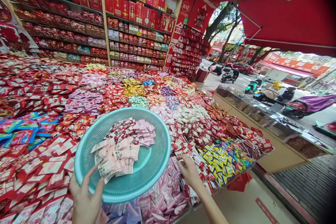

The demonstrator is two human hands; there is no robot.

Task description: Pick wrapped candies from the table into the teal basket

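A round turquoise plastic basket (157,178) with mesh sides sits tilted over the heaps of candy. Inside it lie pale pink candy packets (123,152), red-and-white packets (122,129) and pink packets (145,131). My left hand (85,196) grips the basket's near-left rim, fingers reaching over to the inside. Just right of the basket, my right hand (189,172) is low over red-and-white packets (202,175), its fingers curled in. Whatever may be between those fingertips is hidden. Pink-purple packets (164,196) are piled between the basket and my right wrist.
Sorted heaps of wrapped candy cover the display, including yellow packets (219,162) at right and blue packets (21,131) at left. Behind stand shelves (106,24) of boxes, bottles and packets. Clear-lidded bins (275,122) line the right side, beside a street with parked scooters (229,75).
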